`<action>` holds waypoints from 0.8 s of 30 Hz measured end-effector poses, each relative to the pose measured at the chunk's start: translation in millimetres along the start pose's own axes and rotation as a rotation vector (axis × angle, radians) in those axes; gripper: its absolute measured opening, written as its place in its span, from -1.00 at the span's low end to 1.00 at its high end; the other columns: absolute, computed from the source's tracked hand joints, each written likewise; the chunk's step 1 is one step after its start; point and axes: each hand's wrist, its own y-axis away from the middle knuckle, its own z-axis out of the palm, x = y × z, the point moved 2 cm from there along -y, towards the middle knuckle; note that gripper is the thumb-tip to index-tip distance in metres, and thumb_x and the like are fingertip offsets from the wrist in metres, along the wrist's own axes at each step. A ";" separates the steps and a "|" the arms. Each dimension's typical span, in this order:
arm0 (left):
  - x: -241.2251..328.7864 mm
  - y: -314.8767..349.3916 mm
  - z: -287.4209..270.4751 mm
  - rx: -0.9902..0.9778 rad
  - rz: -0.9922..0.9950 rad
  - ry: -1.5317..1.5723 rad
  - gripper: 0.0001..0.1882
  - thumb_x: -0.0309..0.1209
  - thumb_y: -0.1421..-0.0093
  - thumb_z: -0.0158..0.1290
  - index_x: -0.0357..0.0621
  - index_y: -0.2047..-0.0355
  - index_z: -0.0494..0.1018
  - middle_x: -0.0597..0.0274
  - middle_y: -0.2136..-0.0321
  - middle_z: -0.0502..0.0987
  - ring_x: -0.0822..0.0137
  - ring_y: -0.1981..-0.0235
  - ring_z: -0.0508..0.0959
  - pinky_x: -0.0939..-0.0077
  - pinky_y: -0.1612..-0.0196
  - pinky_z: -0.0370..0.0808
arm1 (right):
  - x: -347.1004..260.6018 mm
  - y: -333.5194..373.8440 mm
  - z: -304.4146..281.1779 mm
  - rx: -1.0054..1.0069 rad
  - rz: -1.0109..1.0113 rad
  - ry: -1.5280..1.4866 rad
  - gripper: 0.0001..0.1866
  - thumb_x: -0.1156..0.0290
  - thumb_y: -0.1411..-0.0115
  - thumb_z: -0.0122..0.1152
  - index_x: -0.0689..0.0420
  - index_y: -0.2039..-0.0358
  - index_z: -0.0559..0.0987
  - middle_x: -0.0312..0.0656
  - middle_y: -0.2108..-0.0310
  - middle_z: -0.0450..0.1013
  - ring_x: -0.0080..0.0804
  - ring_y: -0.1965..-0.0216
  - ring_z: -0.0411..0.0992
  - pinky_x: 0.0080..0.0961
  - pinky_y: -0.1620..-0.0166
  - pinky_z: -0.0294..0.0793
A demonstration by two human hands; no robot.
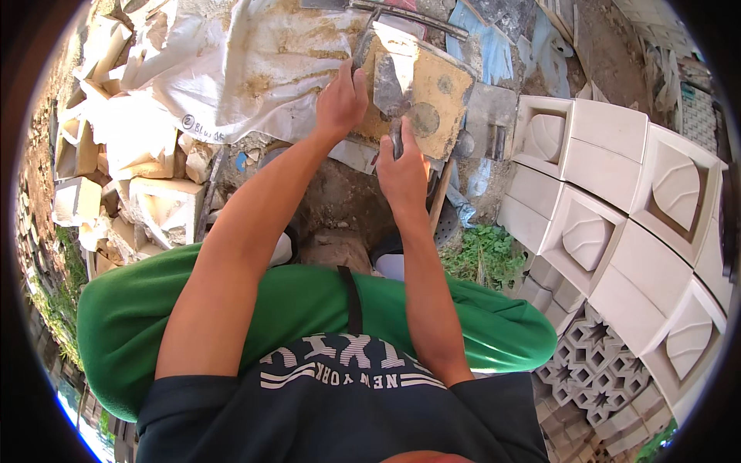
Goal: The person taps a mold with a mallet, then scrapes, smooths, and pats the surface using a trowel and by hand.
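The right hand (401, 166) is clenched around the handle of a trowel (391, 85), whose grey blade lies flat on a square yellowish mould slab (432, 92) at the far middle of the scene. The left hand (340, 100) grips the slab's left edge, fingers curled over the rim, touching it just beside the blade. That closeness is the main risk: a slip of the blade could catch those fingers. The slab rests on uneven rubble, so hard scraping could tip it. Cast white blocks (617, 177) are stacked to the right, broken plaster pieces (147, 193) to the left; either pile could be knocked.
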 end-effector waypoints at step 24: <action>-10.5 -44.8 4.3 0.182 0.141 -0.290 -0.34 0.06 -0.38 -0.20 -0.16 -0.29 0.31 -0.09 -0.35 0.24 -0.11 -0.37 0.22 0.04 -0.40 0.10 | 57.9 -23.0 -16.6 0.220 0.249 -0.512 -0.34 0.14 -0.39 0.05 0.33 -0.33 0.22 -0.16 0.62 0.40 -0.50 0.76 0.32 -0.48 0.70 0.33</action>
